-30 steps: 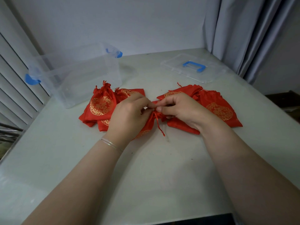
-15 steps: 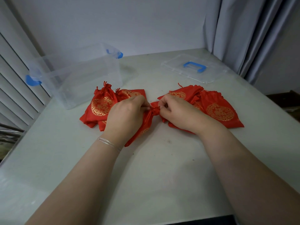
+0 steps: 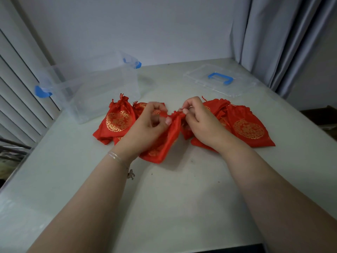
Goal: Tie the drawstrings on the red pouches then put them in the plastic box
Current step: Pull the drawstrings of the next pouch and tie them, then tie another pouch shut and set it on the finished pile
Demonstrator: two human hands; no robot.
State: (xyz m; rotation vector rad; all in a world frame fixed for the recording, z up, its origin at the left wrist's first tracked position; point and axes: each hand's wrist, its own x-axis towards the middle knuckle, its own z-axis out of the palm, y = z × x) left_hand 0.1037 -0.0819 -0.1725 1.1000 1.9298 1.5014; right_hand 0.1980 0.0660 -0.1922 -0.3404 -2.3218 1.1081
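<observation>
A red pouch [image 3: 165,143] with gold print is lifted at its gathered neck in the table's middle. My left hand [image 3: 145,130] pinches a red drawstring left of the neck. My right hand [image 3: 202,123] pinches the drawstring at the neck's right side. A pile of red pouches [image 3: 118,121] with tied tops lies left of my hands. Another pile of red pouches [image 3: 248,128] lies to the right, partly under my right wrist. The clear plastic box [image 3: 94,88] with blue latches stands open at the back left with nothing inside.
The box's clear lid [image 3: 218,81] with a blue handle lies flat at the back right. A grey curtain [image 3: 284,37] hangs behind it. White blinds [image 3: 16,88] run along the left edge of the pale table [image 3: 182,198].
My hands have drawn slightly apart and risen, lifting the pouch's neck off the table. The loose string end that hung below the hands a second ago is no longer visible.
</observation>
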